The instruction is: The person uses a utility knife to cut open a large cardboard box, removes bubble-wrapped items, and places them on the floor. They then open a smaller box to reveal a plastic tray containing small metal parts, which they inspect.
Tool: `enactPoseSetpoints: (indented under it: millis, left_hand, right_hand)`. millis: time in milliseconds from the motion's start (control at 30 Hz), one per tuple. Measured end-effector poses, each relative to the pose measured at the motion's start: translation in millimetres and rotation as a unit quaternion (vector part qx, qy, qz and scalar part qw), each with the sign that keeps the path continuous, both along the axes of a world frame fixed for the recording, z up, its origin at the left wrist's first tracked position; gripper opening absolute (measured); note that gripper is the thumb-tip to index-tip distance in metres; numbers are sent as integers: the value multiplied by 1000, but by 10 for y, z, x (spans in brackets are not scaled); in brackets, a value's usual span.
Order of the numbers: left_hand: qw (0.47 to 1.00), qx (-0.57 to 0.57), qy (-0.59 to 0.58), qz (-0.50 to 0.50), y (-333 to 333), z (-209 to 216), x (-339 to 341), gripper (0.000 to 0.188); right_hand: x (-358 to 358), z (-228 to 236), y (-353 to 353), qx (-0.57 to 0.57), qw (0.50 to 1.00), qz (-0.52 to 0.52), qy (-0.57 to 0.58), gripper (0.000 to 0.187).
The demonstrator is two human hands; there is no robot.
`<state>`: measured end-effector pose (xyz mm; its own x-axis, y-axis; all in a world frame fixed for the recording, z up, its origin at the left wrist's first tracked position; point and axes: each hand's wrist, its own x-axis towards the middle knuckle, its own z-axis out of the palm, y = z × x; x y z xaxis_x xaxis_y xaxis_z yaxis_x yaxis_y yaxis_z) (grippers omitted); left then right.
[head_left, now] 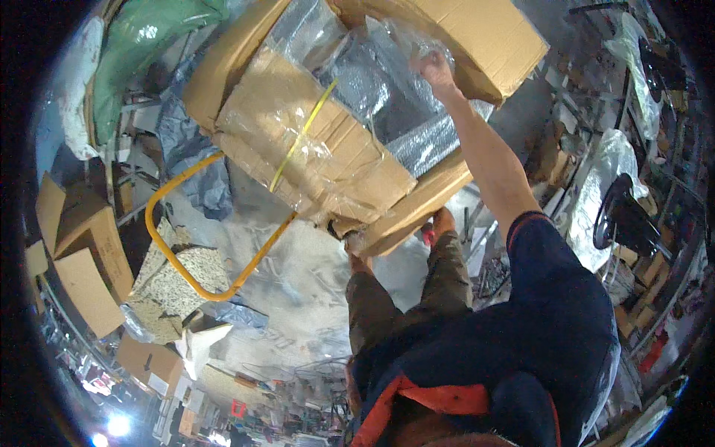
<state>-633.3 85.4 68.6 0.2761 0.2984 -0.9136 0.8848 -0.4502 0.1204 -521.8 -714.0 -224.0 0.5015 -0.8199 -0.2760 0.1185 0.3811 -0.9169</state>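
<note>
A large cardboard box (313,141) stands in front of me with its flaps folded outward. Silvery bubble wrap (372,82) lines the inside, and clear plastic film spreads over the top. My right hand (434,69) reaches to the far right part of the opening, its fingers closed on the bubble wrap's loose upper edge. A yellow strap (304,135) crosses the near left flap, which has clear tape on it. My left hand does not show. What lies beneath the wrap is hidden.
A yellow tubular handle (175,261) juts out left of the box. Open cardboard boxes (86,253) and speckled foam pieces (179,276) lie at the left. Plastic-wrapped items with black round bases (618,212) stand at the right. My feet are close to the box.
</note>
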Motion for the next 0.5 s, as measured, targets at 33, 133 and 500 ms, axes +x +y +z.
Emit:
enactPoseSetpoints:
  millis: [33,133,500]
  left_hand:
    - [1000,-6,-5,18,62,-14,147,40]
    - [998,-26,-18,60,234,-62,551,42]
    - [993,-62,-32,-97,-1378,-438,1056,35]
  right_hand:
    - [48,16,-5,43,996,-60,51,45]
    - [149,91,12,28,985,-60,161,19]
    - [39,577,-90,114,983,-139,48,15]
